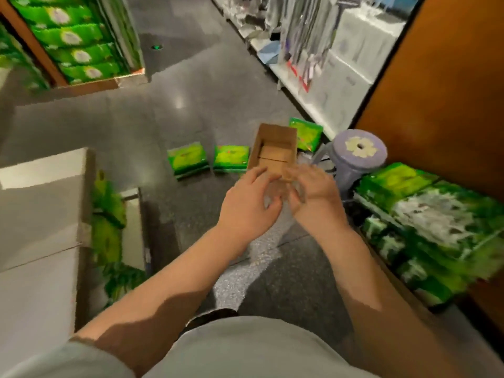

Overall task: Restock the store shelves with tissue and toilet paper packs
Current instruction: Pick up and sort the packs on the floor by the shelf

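My left hand [249, 204] and my right hand [313, 190] meet over the floor, just in front of an open, empty cardboard box [275, 148]. Their fingers curl around a pale, see-through wad between them that looks like clear plastic wrap [275, 190]; it is blurred. Two green tissue packs [188, 159] [230, 157] lie on the floor left of the box. A third green pack [306, 132] leans behind it. More green packs fill the low shelf [425, 214] on my right.
A purple plastic stool [360, 154] stands between the box and the right shelf. A large pale carton [41, 214] with green packs beside it sits at my left. A display of green packs [73, 42] stands far left, and white racks of hanging goods [313, 50] line the aisle.
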